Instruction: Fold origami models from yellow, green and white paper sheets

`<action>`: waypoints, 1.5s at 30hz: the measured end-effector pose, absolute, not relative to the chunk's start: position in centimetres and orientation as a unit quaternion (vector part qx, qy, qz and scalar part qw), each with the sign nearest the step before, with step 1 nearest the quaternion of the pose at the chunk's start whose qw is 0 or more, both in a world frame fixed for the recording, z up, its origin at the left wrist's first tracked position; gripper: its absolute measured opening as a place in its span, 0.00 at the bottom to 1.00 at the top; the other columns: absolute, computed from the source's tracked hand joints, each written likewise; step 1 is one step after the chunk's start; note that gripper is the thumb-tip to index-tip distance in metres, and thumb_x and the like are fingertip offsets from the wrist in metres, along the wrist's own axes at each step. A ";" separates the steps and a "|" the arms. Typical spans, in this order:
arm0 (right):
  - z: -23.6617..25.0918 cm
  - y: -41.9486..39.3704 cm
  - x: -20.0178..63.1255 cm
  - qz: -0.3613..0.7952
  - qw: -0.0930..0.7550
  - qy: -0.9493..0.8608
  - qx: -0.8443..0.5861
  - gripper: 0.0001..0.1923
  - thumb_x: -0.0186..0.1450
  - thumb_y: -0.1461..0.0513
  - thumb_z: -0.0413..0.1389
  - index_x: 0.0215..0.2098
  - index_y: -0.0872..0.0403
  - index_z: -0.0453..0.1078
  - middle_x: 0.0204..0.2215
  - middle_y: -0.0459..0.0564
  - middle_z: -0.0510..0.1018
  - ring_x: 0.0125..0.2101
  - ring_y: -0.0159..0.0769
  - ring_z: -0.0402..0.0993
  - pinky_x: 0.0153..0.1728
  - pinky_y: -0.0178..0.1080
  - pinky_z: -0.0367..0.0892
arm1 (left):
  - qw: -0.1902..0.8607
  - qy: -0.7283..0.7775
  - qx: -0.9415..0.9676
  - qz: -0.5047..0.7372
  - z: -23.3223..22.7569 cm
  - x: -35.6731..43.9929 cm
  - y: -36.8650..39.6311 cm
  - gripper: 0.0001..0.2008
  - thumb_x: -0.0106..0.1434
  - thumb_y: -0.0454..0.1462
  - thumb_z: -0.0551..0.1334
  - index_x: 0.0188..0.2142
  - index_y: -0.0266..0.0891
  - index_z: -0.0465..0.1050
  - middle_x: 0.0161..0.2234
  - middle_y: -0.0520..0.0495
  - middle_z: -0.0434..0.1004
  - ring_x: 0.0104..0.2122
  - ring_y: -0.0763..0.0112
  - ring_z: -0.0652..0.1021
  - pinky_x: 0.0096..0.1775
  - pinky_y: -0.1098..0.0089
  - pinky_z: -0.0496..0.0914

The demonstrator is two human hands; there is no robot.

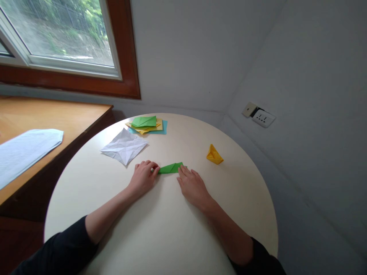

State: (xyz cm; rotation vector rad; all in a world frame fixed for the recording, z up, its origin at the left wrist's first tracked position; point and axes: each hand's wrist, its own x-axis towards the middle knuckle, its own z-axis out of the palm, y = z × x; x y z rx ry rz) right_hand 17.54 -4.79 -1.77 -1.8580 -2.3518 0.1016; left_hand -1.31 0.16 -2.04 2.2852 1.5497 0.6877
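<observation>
A narrow strip of folded green paper lies on the round white table, between my two hands. My left hand pinches its left end between thumb and fingers. Over the right end, my right hand lies with its fingers stretched out, the fingertips pressing on the paper. Beyond my left hand is a creased white sheet of paper. A yellow folded paper piece stands to the right of my right hand, apart from it.
At the table's far edge sits a pile of folded papers in green, yellow and blue. A wooden desk adjoins on the left, bearing white papers. Walls with a socket and a window stand behind.
</observation>
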 end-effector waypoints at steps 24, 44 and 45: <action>-1.1 -4.6 18.0 -0.140 0.325 -0.757 -0.549 0.13 0.64 0.63 0.48 0.22 0.54 0.65 0.20 0.46 0.73 0.26 0.32 0.67 0.36 0.37 0.56 | 0.113 0.461 0.834 0.281 -2.2 -1.0 -0.3 0.08 0.52 0.27 0.54 0.29 0.39 0.68 0.32 0.49 0.73 0.35 0.68 0.70 0.42 0.62 0.57; -2.1 -4.1 18.2 -0.094 0.313 -0.772 -0.545 0.06 0.62 0.64 0.53 0.26 0.54 0.68 0.25 0.45 0.75 0.29 0.33 0.68 0.33 0.36 0.55 | 0.070 0.400 0.882 0.238 -1.2 -0.7 -1.2 0.09 0.59 0.40 0.56 0.27 0.39 0.70 0.32 0.48 0.73 0.34 0.67 0.70 0.42 0.60 0.56; -2.1 -4.1 18.2 -0.090 0.309 -0.772 -0.548 0.06 0.62 0.64 0.53 0.27 0.54 0.68 0.25 0.45 0.75 0.29 0.33 0.68 0.33 0.36 0.55 | 0.072 0.401 0.882 0.239 -1.2 -0.7 -1.2 0.09 0.59 0.40 0.56 0.27 0.39 0.69 0.31 0.48 0.73 0.34 0.67 0.70 0.42 0.60 0.56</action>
